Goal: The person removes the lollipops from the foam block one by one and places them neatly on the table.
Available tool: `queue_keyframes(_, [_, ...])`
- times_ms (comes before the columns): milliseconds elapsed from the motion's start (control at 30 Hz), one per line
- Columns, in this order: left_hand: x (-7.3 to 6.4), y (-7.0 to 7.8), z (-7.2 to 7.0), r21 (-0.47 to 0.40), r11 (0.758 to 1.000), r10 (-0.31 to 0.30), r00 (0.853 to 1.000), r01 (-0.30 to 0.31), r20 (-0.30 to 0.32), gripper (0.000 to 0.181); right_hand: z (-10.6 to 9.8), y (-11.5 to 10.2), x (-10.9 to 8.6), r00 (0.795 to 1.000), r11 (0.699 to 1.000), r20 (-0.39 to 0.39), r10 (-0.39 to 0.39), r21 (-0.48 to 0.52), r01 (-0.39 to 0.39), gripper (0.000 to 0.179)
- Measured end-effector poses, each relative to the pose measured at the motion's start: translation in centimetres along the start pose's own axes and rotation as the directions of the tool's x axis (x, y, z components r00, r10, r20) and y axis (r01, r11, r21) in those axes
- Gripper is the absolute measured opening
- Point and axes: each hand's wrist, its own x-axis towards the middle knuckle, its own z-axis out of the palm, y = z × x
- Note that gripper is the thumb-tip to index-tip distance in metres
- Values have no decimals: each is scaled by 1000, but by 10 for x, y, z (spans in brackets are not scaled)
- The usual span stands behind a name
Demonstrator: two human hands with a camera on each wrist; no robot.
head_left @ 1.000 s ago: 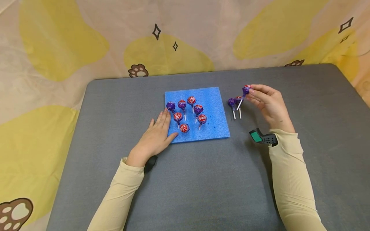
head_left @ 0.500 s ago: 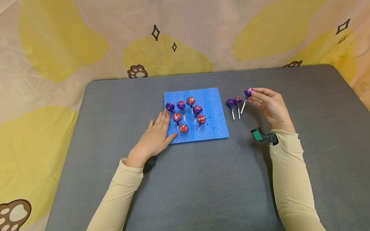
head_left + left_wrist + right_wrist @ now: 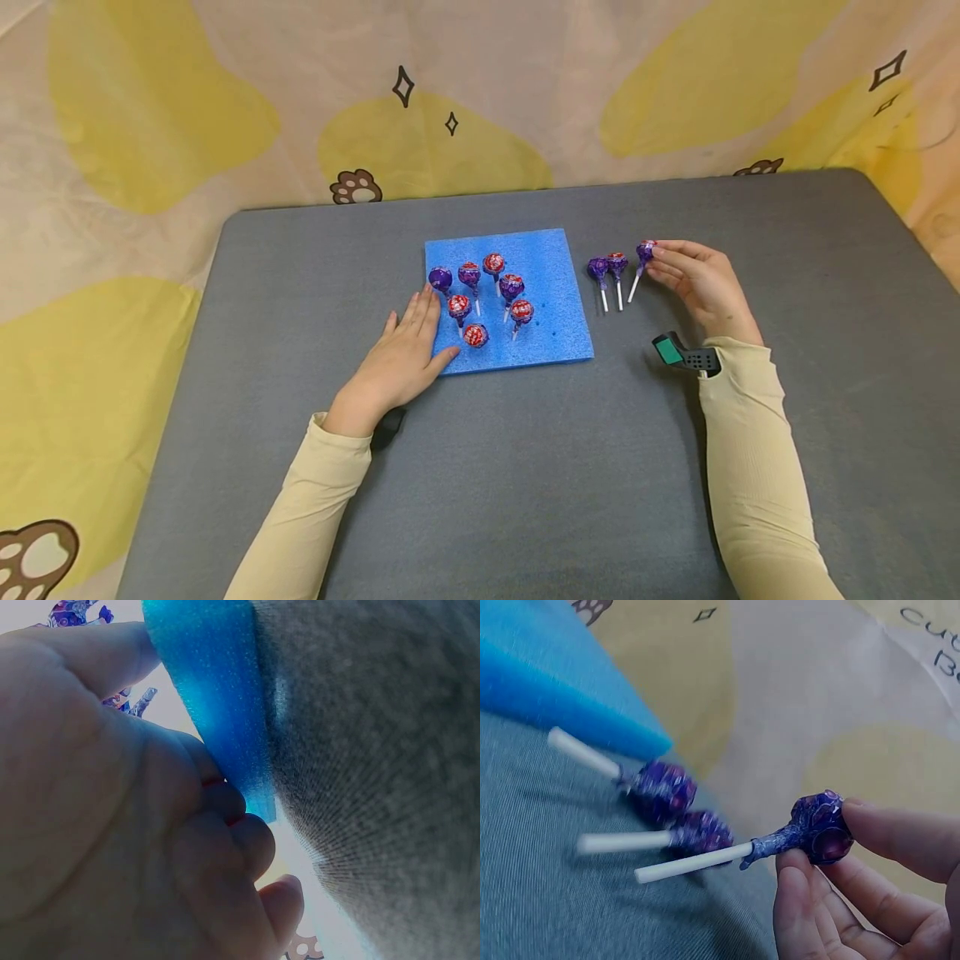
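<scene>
In the head view my right hand (image 3: 701,283) pinches a lollipop (image 3: 645,251) in a purple and red wrapper by its round head. Its white stick points down and toward the front left. Two more lollipops (image 3: 607,267) lie just left of it on the table. The right wrist view has thumb and fingers around the held lollipop (image 3: 825,829), its stick overlapping the nearer lying one. My left hand (image 3: 401,358) lies with straight fingers along the left edge of a blue foam board (image 3: 558,258). Several lollipops (image 3: 512,287) stand stuck in that board.
The grey table (image 3: 525,483) extends around the board. A patterned cloth (image 3: 480,50) hangs behind the table and shows on the left. Small holes (image 3: 553,333) show in the board's right part. A black and green device (image 3: 684,354) is on my right wrist.
My right hand has moved a little right and down with the lollipop, from overlapping the two lying lollipops to beside them. My left hand keeps its place at the board.
</scene>
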Motion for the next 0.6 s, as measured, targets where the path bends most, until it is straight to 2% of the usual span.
queue_keyframes(300, [0,0,0,-3,1000,-1,1000,1,2,74,-8,9,5,999,999,-34,40,-24,-41,8])
queue_keyframes(600, [0,-1,1,-1,1000,3,1000,-3,0,74,-6,14,6,996,989,-83,-27,-149,14,9])
